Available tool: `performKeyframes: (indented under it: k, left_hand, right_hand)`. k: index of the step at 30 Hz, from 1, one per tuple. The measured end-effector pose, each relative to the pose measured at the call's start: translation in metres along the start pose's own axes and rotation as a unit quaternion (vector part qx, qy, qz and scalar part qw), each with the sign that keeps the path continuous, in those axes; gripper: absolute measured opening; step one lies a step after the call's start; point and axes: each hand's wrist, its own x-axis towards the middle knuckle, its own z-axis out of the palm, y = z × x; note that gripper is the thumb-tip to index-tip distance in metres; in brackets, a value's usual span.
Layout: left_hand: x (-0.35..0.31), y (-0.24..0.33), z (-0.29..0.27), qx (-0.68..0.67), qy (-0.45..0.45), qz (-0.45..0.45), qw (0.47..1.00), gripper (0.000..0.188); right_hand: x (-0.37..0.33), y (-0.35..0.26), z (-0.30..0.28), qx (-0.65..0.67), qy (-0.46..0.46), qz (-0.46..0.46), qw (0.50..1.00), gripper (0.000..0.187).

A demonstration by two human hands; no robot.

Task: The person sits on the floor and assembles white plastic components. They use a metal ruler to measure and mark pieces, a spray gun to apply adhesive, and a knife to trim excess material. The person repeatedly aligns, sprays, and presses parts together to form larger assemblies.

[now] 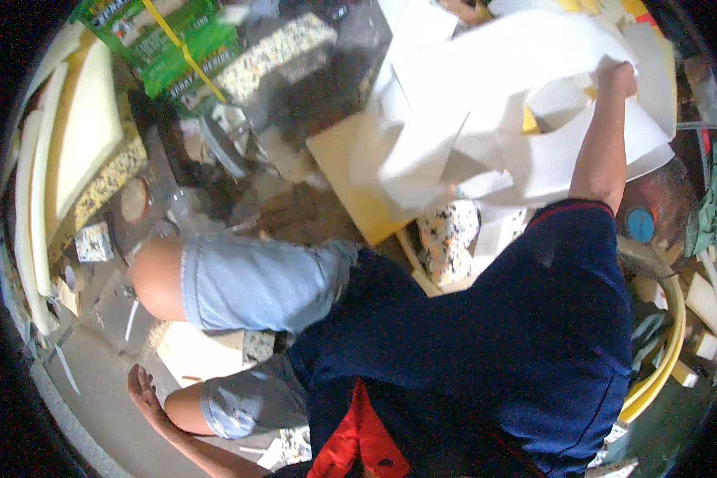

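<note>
My right hand [617, 78] is stretched out to the far right, its fingers closed at the edge of a large white sheet [518, 64], which looks like thin foam. More white pieces overlap beneath it, and a cream foam slab [358, 175] sticks out on their left side. At the lower left, beside my knee, my left hand [143, 390] hangs with loosely spread fingers and holds nothing. Speckled foam [450, 239] shows between the white pile and my body.
Green printed packs [191, 60] tied with a yellow strap lie at the far left, near a speckled foam block [279, 56]. Cream foam slabs [84, 135] lean along the left. Yellow hoops [669, 342] and a blue round lid [640, 225] are on the right. Scraps litter the grey floor [95, 358].
</note>
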Motion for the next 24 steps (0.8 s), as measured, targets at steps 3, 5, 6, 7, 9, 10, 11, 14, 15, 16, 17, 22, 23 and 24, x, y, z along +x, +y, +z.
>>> performKeyframes:
  k: [3, 5, 6, 7, 9, 10, 11, 14, 15, 16, 17, 22, 23, 24]
  left_hand:
    - [0.011, 0.001, 0.007, -0.023, 0.006, 0.055, 0.998, 0.053]
    - [0.011, 0.01, 0.007, 0.017, 0.019, 0.06, 0.998, 0.05]
    - [0.009, 0.019, 0.006, 0.032, 0.024, 0.065, 0.997, 0.049]
    - [0.007, 0.032, 0.009, 0.02, 0.058, 0.082, 0.995, 0.049]
    - [-0.003, 0.069, 0.01, -0.011, 0.124, 0.076, 0.989, 0.048]
    - [-0.015, 0.091, 0.008, -0.047, 0.114, 0.105, 0.987, 0.05]
    - [-0.025, 0.119, 0.01, -0.092, 0.107, 0.104, 0.985, 0.052]
    - [-0.063, 0.205, 0.047, -0.25, 0.021, 0.262, 0.932, 0.073]
    - [-0.072, 0.236, 0.067, -0.313, -0.035, 0.306, 0.898, 0.083]
    - [-0.078, 0.266, 0.087, -0.381, -0.097, 0.366, 0.843, 0.093]
    - [-0.089, 0.287, 0.097, -0.422, -0.132, 0.368, 0.818, 0.1]
    - [-0.117, 0.303, 0.085, -0.549, -0.106, 0.269, 0.784, 0.057]
    - [-0.118, 0.294, 0.078, -0.596, -0.069, 0.199, 0.774, 0.037]
    - [-0.114, 0.285, 0.069, -0.608, -0.041, 0.171, 0.774, 0.029]
  right_hand:
    - [0.006, -0.027, -0.012, 0.026, 0.067, -0.144, 0.987, 0.041]
    - [0.006, -0.052, -0.019, -0.084, 0.122, -0.329, 0.933, 0.036]
    - [0.002, -0.069, -0.021, -0.107, 0.139, -0.412, 0.894, 0.035]
    - [-0.008, -0.086, -0.025, -0.152, 0.149, -0.457, 0.863, 0.034]
    - [-0.055, -0.127, -0.027, -0.072, 0.127, -0.521, 0.841, 0.031]
    - [-0.095, -0.143, -0.031, 0.017, 0.06, -0.577, 0.814, 0.032]
    - [-0.144, -0.158, -0.037, 0.044, -0.025, -0.609, 0.792, 0.033]
    - [-0.344, -0.166, -0.066, 0.125, -0.226, -0.74, 0.621, 0.027]
    - [-0.418, -0.153, -0.083, 0.149, -0.291, -0.743, 0.585, 0.026]
    - [-0.484, -0.143, -0.1, 0.196, -0.382, -0.697, 0.575, 0.024]
    - [-0.544, -0.137, -0.122, 0.27, -0.434, -0.671, 0.538, 0.023]
    - [-0.675, -0.132, -0.211, 0.42, -0.581, -0.541, 0.44, 0.03]
    - [-0.681, -0.137, -0.216, 0.422, -0.589, -0.546, 0.42, 0.035]
    - [-0.687, -0.146, -0.219, 0.439, -0.599, -0.546, 0.388, 0.04]
